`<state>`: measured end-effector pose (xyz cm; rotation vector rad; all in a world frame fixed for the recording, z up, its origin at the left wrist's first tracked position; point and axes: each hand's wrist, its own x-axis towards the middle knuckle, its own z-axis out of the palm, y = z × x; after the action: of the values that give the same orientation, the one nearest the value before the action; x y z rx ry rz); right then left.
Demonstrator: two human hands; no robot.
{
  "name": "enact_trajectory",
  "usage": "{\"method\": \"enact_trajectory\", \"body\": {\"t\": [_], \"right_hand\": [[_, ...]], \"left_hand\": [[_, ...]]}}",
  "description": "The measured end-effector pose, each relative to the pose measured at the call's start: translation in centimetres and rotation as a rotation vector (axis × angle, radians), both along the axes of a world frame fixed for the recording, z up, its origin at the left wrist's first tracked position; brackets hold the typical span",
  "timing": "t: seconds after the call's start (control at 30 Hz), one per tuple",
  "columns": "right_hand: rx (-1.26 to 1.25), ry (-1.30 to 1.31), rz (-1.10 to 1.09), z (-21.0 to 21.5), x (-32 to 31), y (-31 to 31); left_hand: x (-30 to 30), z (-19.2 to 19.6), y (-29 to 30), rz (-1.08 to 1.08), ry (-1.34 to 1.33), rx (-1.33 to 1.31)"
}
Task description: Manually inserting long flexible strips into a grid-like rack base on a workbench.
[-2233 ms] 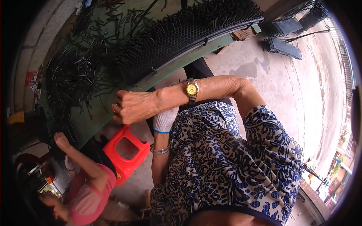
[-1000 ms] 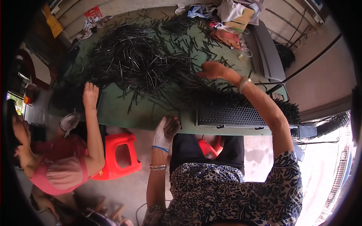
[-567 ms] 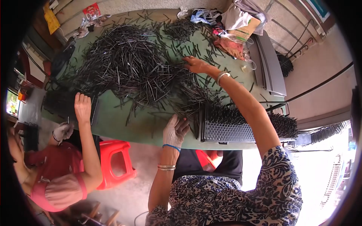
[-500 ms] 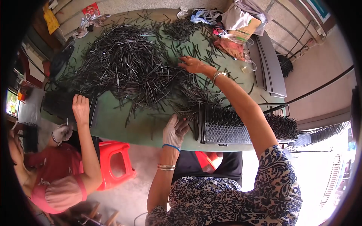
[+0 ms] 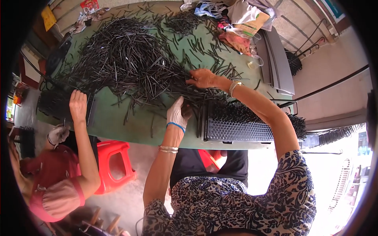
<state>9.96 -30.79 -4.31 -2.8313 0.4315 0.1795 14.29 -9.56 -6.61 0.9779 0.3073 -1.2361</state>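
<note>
A large heap of thin black strips (image 5: 130, 59) covers much of the green table. My right hand (image 5: 202, 78), bare and with a watch at the wrist, reaches to the heap's right edge. Its thumb and fingers are bent but apart over the strips. My left hand (image 5: 177, 113), in a white glove with a blue cuff, is near the table's front, just left of a black perforated rack (image 5: 240, 129). The thumb stands apart from the darker fingertips, and nothing shows clearly between them. Many black strips stand upright in the rack, their tops bristling.
At the left, a co-worker's bare hand (image 5: 78, 103) touches a similar dark rack (image 5: 53, 104). A red stool (image 5: 114, 165) stands below the front edge. Grey panels (image 5: 275, 63) lean at the right. Cloths and a cardboard box (image 5: 252, 26) lie at the back.
My left hand has moved up and toward the heap. My right hand has come slightly nearer along the heap's edge. The whole view has shifted a little.
</note>
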Motion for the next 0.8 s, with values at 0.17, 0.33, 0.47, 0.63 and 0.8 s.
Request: {"method": "enact_trajectory", "body": {"t": [0.17,0.33,0.47,0.63,0.8], "right_hand": [[0.271,-0.087,-0.156,0.8,0.1,-1.6],[0.176,0.085,-0.512,0.7,1.7,0.8],[0.265,0.060,-0.549,0.9,3.0,2.3],[0.502,0.097,-0.535,0.0,2.8,1.4],[0.405,-0.021,-0.334,-0.1,2.7,1.3]], "left_hand": [[-0.4,0.0,-0.9,0.004,-0.041,0.027],[0.7,-0.9,-1.7,0.021,0.001,0.059],[2.2,-2.1,-3.4,0.088,0.031,0.085],[3.3,-1.1,-6.8,0.127,0.042,-0.217],[4.6,-0.9,-9.1,-0.012,0.061,-0.316]]}}
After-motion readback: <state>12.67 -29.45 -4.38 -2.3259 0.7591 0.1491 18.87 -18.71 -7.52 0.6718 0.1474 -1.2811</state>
